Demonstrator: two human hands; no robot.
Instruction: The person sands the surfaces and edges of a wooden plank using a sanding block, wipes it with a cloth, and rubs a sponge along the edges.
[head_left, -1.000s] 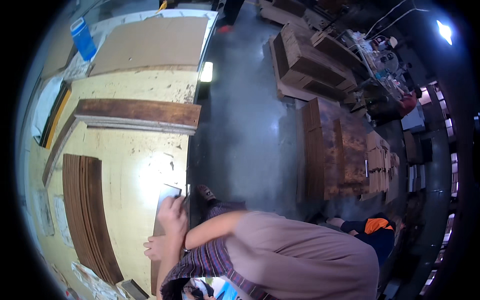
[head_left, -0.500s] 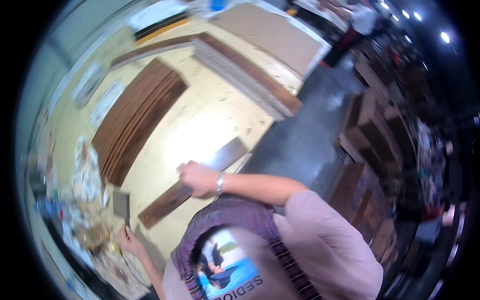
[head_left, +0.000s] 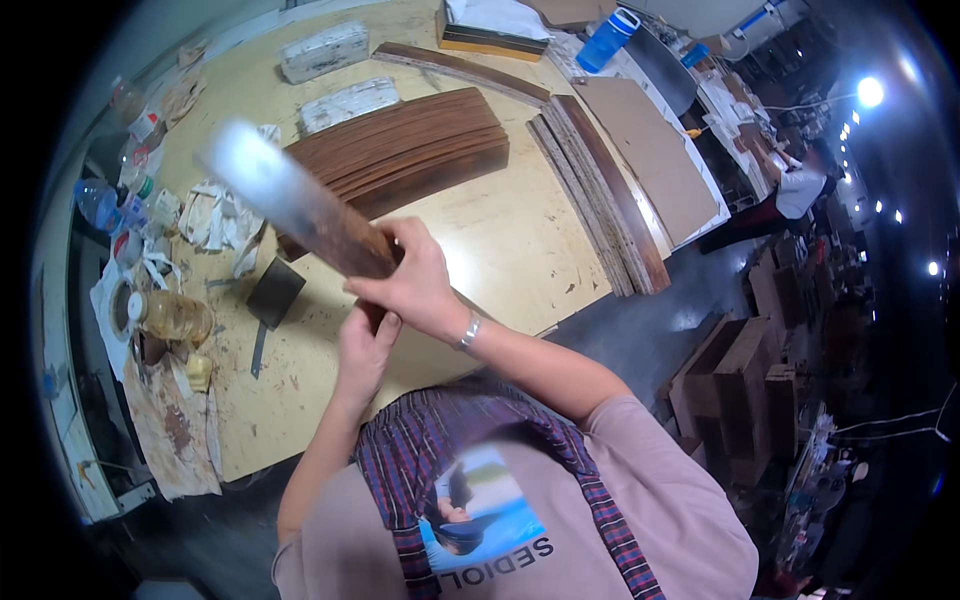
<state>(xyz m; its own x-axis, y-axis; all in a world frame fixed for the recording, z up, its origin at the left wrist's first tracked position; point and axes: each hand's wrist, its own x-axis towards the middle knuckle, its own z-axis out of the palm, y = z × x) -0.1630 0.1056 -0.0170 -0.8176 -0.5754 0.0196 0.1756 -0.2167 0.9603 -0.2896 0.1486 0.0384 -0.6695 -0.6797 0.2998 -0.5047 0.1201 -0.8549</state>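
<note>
A brown wooden board (head_left: 345,235) is held up over the table at a tilt, its far end bright with glare and blurred. My right hand (head_left: 420,280) is closed around it near its lower end. Just below, my left hand (head_left: 362,355) also grips the board at that end, with the thumb up. A dark tool with a square flat head (head_left: 275,295) and a thin strip-like handle lies on the table left of my hands. Behind the raised board, a stack of curved brown wooden slats (head_left: 420,145) rests on the table, partly hidden.
Long wooden strips (head_left: 590,190) lie at the table's right, beside a brown sheet (head_left: 650,150). A jar of yellowish liquid (head_left: 170,315), stained rags (head_left: 215,220) and bottles (head_left: 97,203) crowd the left edge. A blue bottle (head_left: 607,42) stands at the back. A person (head_left: 800,190) works far right.
The board has come up off the table in my hands. My left hand has let go of the dark tool and moved right onto the board. The view has turned.
</note>
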